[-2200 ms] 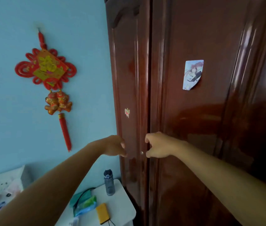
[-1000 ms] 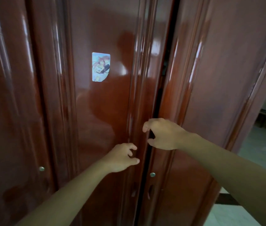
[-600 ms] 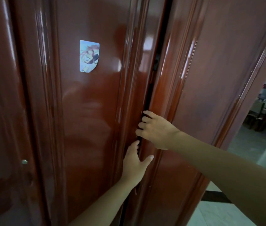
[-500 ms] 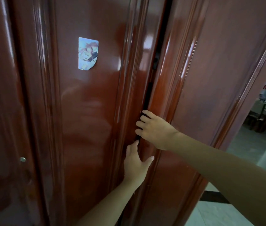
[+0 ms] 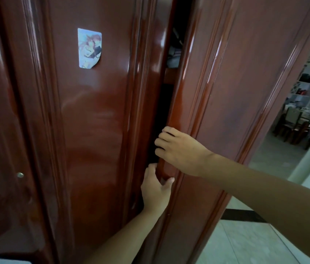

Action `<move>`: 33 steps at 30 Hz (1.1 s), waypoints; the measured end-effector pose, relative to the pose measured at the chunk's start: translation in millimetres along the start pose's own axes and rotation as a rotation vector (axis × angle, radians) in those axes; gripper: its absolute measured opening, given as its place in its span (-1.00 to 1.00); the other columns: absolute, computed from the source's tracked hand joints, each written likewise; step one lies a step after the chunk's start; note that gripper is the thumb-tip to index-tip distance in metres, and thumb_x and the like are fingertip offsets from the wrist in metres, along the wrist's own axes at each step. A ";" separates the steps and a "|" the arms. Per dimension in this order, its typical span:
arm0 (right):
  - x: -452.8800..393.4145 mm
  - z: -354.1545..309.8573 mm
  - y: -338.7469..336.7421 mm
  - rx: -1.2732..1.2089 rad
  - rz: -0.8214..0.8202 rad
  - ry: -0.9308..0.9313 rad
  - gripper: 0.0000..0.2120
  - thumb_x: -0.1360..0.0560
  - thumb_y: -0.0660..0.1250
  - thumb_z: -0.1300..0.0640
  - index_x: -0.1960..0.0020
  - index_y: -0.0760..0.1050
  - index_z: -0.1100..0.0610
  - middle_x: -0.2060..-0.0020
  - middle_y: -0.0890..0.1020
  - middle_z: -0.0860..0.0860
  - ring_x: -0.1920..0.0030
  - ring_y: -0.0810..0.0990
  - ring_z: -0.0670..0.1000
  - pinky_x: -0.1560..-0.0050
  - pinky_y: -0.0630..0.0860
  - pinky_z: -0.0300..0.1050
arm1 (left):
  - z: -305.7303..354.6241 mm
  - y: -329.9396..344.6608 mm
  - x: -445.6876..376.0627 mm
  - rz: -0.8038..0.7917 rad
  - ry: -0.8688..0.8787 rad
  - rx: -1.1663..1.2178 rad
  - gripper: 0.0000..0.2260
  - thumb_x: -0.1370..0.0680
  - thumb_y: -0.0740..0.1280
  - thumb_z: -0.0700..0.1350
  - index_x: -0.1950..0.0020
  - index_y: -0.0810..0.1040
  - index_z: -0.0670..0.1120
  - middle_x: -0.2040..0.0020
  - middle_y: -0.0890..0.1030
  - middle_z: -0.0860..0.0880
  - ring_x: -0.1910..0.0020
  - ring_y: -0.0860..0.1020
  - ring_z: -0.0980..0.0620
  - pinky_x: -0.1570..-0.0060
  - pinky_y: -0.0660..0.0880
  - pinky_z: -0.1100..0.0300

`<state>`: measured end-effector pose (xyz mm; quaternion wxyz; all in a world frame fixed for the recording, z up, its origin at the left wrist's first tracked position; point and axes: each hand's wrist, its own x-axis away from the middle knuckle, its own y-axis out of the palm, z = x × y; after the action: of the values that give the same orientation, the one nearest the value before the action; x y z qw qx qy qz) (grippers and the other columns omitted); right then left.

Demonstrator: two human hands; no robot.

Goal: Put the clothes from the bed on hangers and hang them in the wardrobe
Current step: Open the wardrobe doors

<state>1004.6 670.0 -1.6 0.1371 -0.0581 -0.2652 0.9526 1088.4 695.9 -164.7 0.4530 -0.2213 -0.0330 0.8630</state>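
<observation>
**Both hands on the door edge**

The right hand (image 5: 180,149) curls its fingers round the free edge of the wardrobe's right door (image 5: 245,92); the left hand (image 5: 155,189) grasps that edge just below. A narrow dark gap shows folded clothes (image 5: 173,56) inside the glossy red-brown wardrobe (image 5: 97,130).

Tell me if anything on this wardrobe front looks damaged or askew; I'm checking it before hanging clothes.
Only the sticker on the left door: its lower right corner curls away from the wood. The right door stands ajar because both hands, left hand and right hand, grip its edge.
</observation>
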 end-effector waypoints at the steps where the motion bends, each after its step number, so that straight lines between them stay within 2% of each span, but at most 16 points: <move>1: 6.2 -2.2 -4.9 -0.006 0.006 -0.003 -0.68 -0.57 0.22 0.12 -0.31 0.48 0.09 -0.20 0.52 0.07 -0.26 0.43 0.14 -0.50 0.11 0.11 | 1.5 -2.2 6.8 0.001 0.017 -0.013 -0.48 -0.42 0.50 0.05 -0.33 0.46 -0.03 -0.16 0.56 0.09 -0.14 0.56 0.08 -0.14 0.52 0.14; 3: 18.8 -8.1 -16.0 -0.003 0.017 -0.011 -0.71 -0.55 0.26 0.11 -0.26 0.50 0.08 -0.11 0.57 0.05 -0.19 0.46 0.14 -0.46 0.16 0.10 | 5.0 -6.9 22.3 -0.002 0.065 -0.044 -0.55 -0.40 0.50 0.09 -0.23 0.52 -0.02 -0.07 0.57 0.15 -0.04 0.56 0.14 -0.02 0.49 0.22; 5: 31.3 -14.2 -27.6 -0.003 0.009 -0.018 -0.71 -0.50 0.34 0.09 -0.22 0.51 0.05 -0.05 0.59 0.06 -0.14 0.48 0.14 -0.41 0.20 0.10 | 10.1 -11.5 37.2 -0.027 0.074 -0.055 -0.62 -0.38 0.50 0.10 -0.14 0.57 0.03 0.00 0.60 0.17 0.04 0.54 0.22 0.01 0.49 0.24; 8: 50.6 -21.2 -42.1 0.003 -0.012 -0.022 -0.67 -0.46 0.41 0.07 -0.21 0.52 -0.02 0.01 0.60 0.05 -0.09 0.49 0.14 -0.37 0.20 0.11 | 21.2 -15.7 53.1 -0.096 0.035 -0.054 -0.82 -0.33 0.52 0.09 0.19 0.56 0.14 0.24 0.60 0.18 0.23 0.55 0.27 0.18 0.46 0.31; 10: 63.0 -25.0 -49.7 0.010 -0.028 -0.026 -0.68 -0.46 0.42 0.06 -0.21 0.52 -0.03 0.03 0.60 0.04 -0.08 0.50 0.14 -0.35 0.20 0.10 | 28.8 -16.5 62.5 -0.142 0.025 -0.083 -0.78 -0.31 0.52 0.10 0.32 0.49 0.12 0.33 0.56 0.16 0.31 0.52 0.26 0.30 0.33 0.43; 12: 77.7 -28.4 -56.8 -0.003 -0.042 -0.028 -0.72 -0.48 0.40 0.09 -0.18 0.53 -0.01 0.03 0.59 0.04 -0.07 0.50 0.14 -0.36 0.23 0.10 | 35.7 -15.8 75.6 -0.167 0.042 -0.101 -0.75 -0.32 0.51 0.10 0.35 0.44 0.12 0.34 0.55 0.13 0.32 0.52 0.22 0.30 0.32 0.45; 14: 97.2 -30.9 -63.2 -0.022 -0.057 -0.026 -0.76 -0.52 0.31 0.14 -0.18 0.52 0.01 0.00 0.58 0.05 -0.10 0.49 0.14 -0.38 0.25 0.11 | 41.2 -13.1 92.4 -0.188 0.066 -0.084 -0.77 -0.34 0.49 0.06 0.31 0.42 0.16 0.31 0.56 0.14 0.28 0.55 0.21 0.24 0.39 0.40; 16: 120.5 -33.1 -69.1 -0.047 -0.043 -0.023 -0.69 -0.50 0.14 0.21 -0.18 0.51 0.03 -0.03 0.57 0.07 -0.12 0.49 0.16 -0.38 0.23 0.11 | 46.7 -9.7 111.3 -0.212 0.085 -0.055 -0.81 -0.34 0.48 0.02 0.22 0.47 0.19 0.25 0.56 0.18 0.21 0.55 0.27 0.19 0.40 0.46; 18: 146.0 -35.3 -75.3 -0.061 -0.028 -0.024 -0.63 -0.45 0.08 0.23 -0.15 0.52 0.05 -0.03 0.58 0.08 -0.11 0.52 0.17 -0.36 0.17 0.09 | 51.5 -4.0 130.9 -0.227 0.104 -0.010 -0.83 -0.33 0.47 0.01 0.14 0.54 0.16 0.21 0.56 0.20 0.17 0.55 0.28 0.16 0.45 0.44; 21: 186.9 -38.9 -82.1 -0.091 -0.024 -0.021 -0.69 -0.44 0.14 0.24 -0.10 0.52 0.05 -0.01 0.59 0.07 -0.10 0.54 0.15 -0.35 0.16 0.07 | 60.7 8.3 160.0 -0.259 0.156 0.066 -0.76 -0.31 0.45 0.00 0.04 0.60 0.11 0.15 0.58 0.19 0.14 0.57 0.25 0.11 0.56 0.27; 25: 247.5 -41.9 -85.5 -0.071 -0.037 0.007 -0.77 -0.49 0.33 0.15 -0.13 0.50 0.00 -0.05 0.55 0.01 -0.12 0.51 0.11 -0.36 0.20 0.05 | 77.0 29.7 196.3 -0.372 0.251 0.059 -0.62 -0.31 0.42 0.07 -0.12 0.53 0.16 0.02 0.56 0.22 0.03 0.55 0.26 0.00 0.54 0.24; 28: 291.2 -41.2 -84.4 -0.053 -0.040 0.048 -0.84 -0.52 0.22 0.18 -0.07 0.48 0.03 0.00 0.53 0.02 -0.07 0.50 0.11 -0.31 0.23 0.03 | 94.6 52.5 216.6 -0.461 0.218 0.115 -0.52 -0.30 0.50 0.05 -0.18 0.45 0.22 -0.05 0.54 0.25 -0.04 0.54 0.27 -0.06 0.54 0.24; 30: 319.0 -39.0 -80.7 -0.017 -0.051 0.067 -0.84 -0.52 0.22 0.22 -0.04 0.50 0.04 0.02 0.52 0.02 -0.06 0.48 0.11 -0.30 0.24 0.02 | 107.1 71.8 227.5 -0.522 0.161 0.148 -0.39 -0.30 0.52 0.05 -0.31 0.40 0.19 -0.15 0.50 0.24 -0.14 0.52 0.24 -0.15 0.53 0.22; 32: 345.9 -36.4 -74.5 0.012 -0.082 0.090 -0.84 -0.50 0.31 0.21 -0.05 0.53 0.03 -0.01 0.53 0.01 -0.08 0.48 0.11 -0.30 0.24 0.02 | 117.8 93.5 238.1 -0.587 0.112 0.165 -0.31 -0.31 0.54 0.04 -0.38 0.35 0.12 -0.19 0.47 0.19 -0.15 0.49 0.25 -0.14 0.49 0.31; 33: 358.7 -34.9 -71.5 0.021 -0.097 0.100 -0.83 -0.50 0.34 0.21 -0.07 0.55 0.03 -0.03 0.54 0.02 -0.10 0.49 0.11 -0.30 0.25 0.02 | 122.5 104.3 243.4 -0.610 0.093 0.182 -0.34 -0.30 0.55 0.03 -0.34 0.36 0.12 -0.15 0.49 0.19 -0.08 0.51 0.27 -0.03 0.47 0.43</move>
<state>684.7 850.5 -7.7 0.1969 -0.0913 -0.2504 0.9435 838.3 846.0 -167.0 0.7096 -0.1991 0.0001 0.6759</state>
